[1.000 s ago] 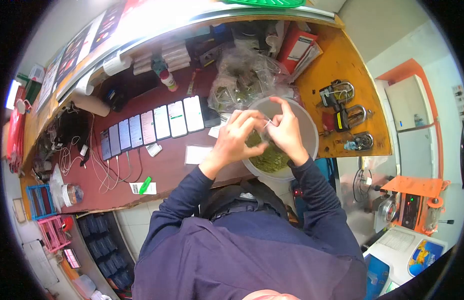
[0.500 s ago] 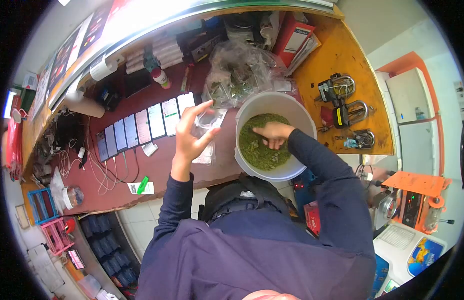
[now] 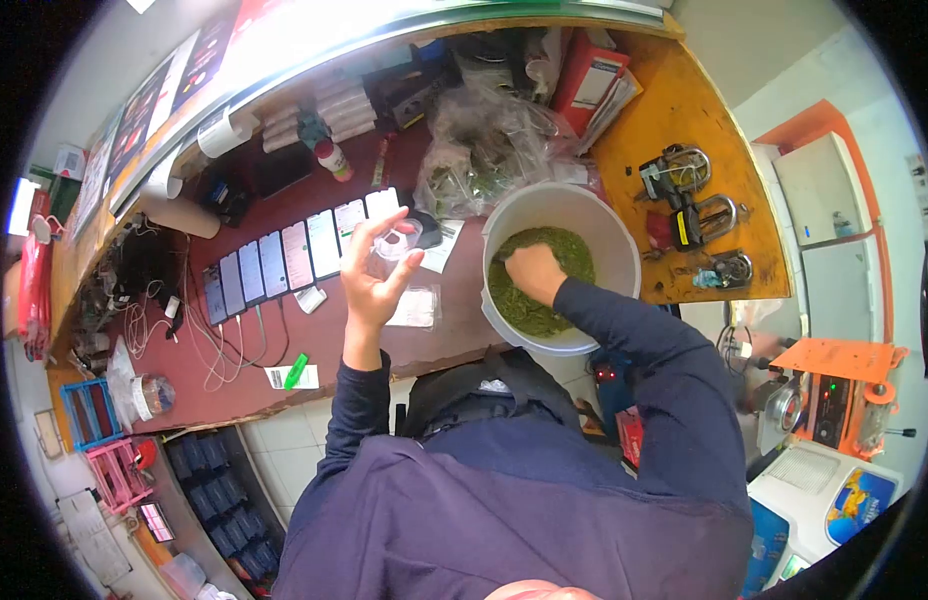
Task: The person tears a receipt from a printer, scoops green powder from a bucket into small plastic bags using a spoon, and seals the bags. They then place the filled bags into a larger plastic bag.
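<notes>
Above the red desktop, my left hand (image 3: 377, 277) holds a small clear plastic cup (image 3: 398, 240) between thumb and fingers. A white bucket (image 3: 616, 235) stands at the desk's front edge, partly filled with green shredded leaves (image 3: 574, 252). My right hand (image 3: 535, 272) reaches down into it, fingers curled into the leaves; whatever they hold is hidden. Behind the bucket lies a crumpled clear plastic bag (image 3: 484, 140) with some green matter inside. A clear flat packet (image 3: 415, 307) rests on the desk just right of my left hand.
Several phones (image 3: 297, 255) stand in a row at the left, with cables before them. A green marker (image 3: 296, 371) lies on paper near the front edge. At the right are several metal clamps (image 3: 704, 222) on a wooden surface, and a red binder (image 3: 590, 82) stands behind.
My right hand has moved left and deeper into the leaves, its fingers now mostly hidden. The small cup in my left hand has tilted and shows more clearly. The view has shifted slightly.
</notes>
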Motion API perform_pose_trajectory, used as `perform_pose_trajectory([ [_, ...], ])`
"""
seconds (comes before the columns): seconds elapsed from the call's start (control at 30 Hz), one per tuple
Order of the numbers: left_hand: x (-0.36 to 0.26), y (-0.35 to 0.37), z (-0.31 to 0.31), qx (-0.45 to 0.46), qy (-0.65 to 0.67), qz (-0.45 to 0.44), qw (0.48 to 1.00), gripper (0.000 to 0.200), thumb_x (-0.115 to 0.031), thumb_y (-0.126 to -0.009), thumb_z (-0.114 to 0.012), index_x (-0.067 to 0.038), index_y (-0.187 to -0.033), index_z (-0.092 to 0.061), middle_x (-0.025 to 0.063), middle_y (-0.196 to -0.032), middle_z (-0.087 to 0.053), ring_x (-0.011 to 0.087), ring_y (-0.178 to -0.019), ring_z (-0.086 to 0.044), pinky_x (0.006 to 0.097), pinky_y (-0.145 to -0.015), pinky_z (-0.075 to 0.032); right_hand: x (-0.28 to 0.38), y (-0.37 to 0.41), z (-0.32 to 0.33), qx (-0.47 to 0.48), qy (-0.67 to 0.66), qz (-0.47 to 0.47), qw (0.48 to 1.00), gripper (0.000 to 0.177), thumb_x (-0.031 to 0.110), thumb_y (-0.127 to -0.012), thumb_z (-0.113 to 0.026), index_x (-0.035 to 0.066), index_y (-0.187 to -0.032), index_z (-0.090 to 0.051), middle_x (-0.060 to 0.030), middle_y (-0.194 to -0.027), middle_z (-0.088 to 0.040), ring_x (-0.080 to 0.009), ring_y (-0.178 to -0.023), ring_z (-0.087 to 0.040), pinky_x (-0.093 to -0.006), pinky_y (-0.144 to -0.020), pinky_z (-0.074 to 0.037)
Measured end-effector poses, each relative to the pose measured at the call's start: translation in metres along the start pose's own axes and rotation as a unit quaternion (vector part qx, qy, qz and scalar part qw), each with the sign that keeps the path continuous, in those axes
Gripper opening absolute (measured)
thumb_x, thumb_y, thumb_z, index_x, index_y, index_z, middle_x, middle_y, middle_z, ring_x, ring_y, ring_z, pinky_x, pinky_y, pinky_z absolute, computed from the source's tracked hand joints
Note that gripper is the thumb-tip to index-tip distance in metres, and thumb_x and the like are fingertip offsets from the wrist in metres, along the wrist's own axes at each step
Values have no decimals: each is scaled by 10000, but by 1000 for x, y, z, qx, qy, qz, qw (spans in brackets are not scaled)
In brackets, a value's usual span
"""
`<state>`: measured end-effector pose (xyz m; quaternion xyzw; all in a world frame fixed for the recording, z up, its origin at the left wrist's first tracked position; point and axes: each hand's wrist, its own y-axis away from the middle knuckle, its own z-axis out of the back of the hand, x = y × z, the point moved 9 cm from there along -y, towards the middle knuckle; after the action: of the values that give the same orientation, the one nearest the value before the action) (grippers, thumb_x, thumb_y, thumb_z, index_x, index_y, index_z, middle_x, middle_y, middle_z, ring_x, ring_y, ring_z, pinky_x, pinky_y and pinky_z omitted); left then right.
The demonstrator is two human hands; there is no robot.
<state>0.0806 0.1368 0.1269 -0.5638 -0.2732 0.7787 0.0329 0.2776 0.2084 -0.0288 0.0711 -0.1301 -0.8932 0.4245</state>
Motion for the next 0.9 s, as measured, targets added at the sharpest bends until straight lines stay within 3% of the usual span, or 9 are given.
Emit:
perform_pose_trajectory([
  [0.13,-2,3,1,-8,27,-10,1000,534,-90,-717,-803,-7,-1209,-610,91,-1021,-670,176,-968,-609,317,-889,-463,-1,20,-2,45,-114,45,991,136,128,-774,-609,40,-787,-713,-172,-831,-698,-340,-763,-693,-464,-656,-546],
  [0.2,-5,2,0,-4,-11,-11,1000,573,-86,-699,-819,-4,-1223,-604,100,-1058,-676,178,-988,-618,328,-908,-470,-18,38,30,73,-217,26,973,217,134,-812,-629,69,-993,-729,-155,-894,-705,-322,-803,-688,-420,-717,-536],
  [0.27,-1,4,-4,13,3,0,1000,609,-61,-698,-820,14,-1251,-575,117,-1110,-653,188,-1039,-600,335,-942,-453,-43,46,25,127,-375,1,918,251,163,-831,-632,119,-1060,-726,-149,-843,-707,-300,-805,-686,-398,-726,-524],
  [0.3,2,4,-9,31,17,11,999,647,-35,-697,-820,32,-1280,-547,133,-1161,-631,198,-1089,-582,342,-976,-436,-48,52,31,125,-375,1,919,251,163,-831,-632,119,-1060,-726,-149,-843,-707,-300,-805,-686,-398,-726,-524],
  [0.47,4,-1,-32,38,71,6,997,665,-61,-662,-849,-13,-1266,-574,93,-1097,-670,168,-1020,-618,320,-914,-487,-81,80,69,-42,-344,-67,936,240,169,-825,-648,86,-1036,-724,-130,-780,-705,-283,-754,-683,-369,-727,-522],
  [0.6,-15,-7,-63,109,45,4,993,673,-20,-685,-835,16,-1289,-542,113,-1170,-634,180,-1091,-585,333,-988,-439,-91,94,60,17,-327,-91,941,235,166,-825,-645,77,-1027,-725,-142,-788,-702,-288,-742,-680,-369,-724,-523],
  [0.67,-22,-9,-75,121,55,-9,991,678,-52,-671,-854,11,-1275,-555,102,-1159,-643,172,-1078,-591,326,-980,-445,-104,102,73,-79,-379,-79,919,225,147,-825,-650,68,-1021,-726,-142,-777,-705,-254,-731,-689,-355,-708,-525],
  [0.77,-20,-10,-98,154,43,-10,987,673,-120,-664,-868,-9,-1260,-575,97,-1146,-655,166,-1062,-605,314,-960,-455,-110,120,97,-71,-449,-100,885,251,80,-829,-631,3,-1058,-698,-134,-820,-720,-194,-717,-684,-324,-687,-515],
  [0.9,-24,-11,-143,214,-3,-7,977,615,-164,-644,-874,-49,-1197,-631,95,-1068,-693,160,-990,-641,302,-902,-488,-113,142,142,-114,-500,-93,853,237,113,-827,-653,67,-1050,-716,-136,-865,-716,-214,-754,-690,-308,-718,-522],
])
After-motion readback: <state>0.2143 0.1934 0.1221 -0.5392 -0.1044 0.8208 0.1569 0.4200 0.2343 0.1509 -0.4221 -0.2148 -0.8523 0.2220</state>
